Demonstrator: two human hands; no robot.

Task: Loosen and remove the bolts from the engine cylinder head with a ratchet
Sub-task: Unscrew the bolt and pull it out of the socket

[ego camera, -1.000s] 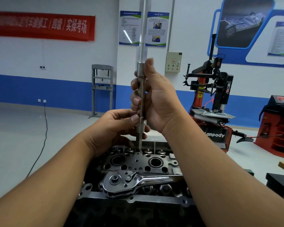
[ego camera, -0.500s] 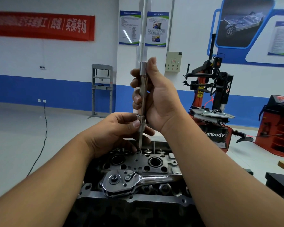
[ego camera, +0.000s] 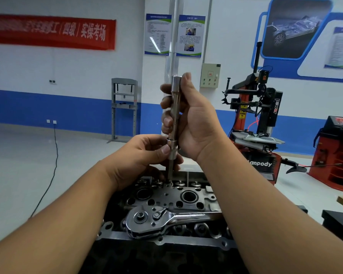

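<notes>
Ratchet [ego camera: 166, 220] lies on cylinder head [ego camera: 186, 196] in white-and-blue walled workshop.

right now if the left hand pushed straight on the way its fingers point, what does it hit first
The socket it already pinches; past that, probably the right hand close behind, though depth is unclear.

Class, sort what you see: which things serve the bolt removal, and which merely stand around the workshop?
In use: extension bar, socket, bolt, cylinder head, ratchet, left hand, right hand.

Standing by: tyre changer, press frame, red banner, posters.
</notes>
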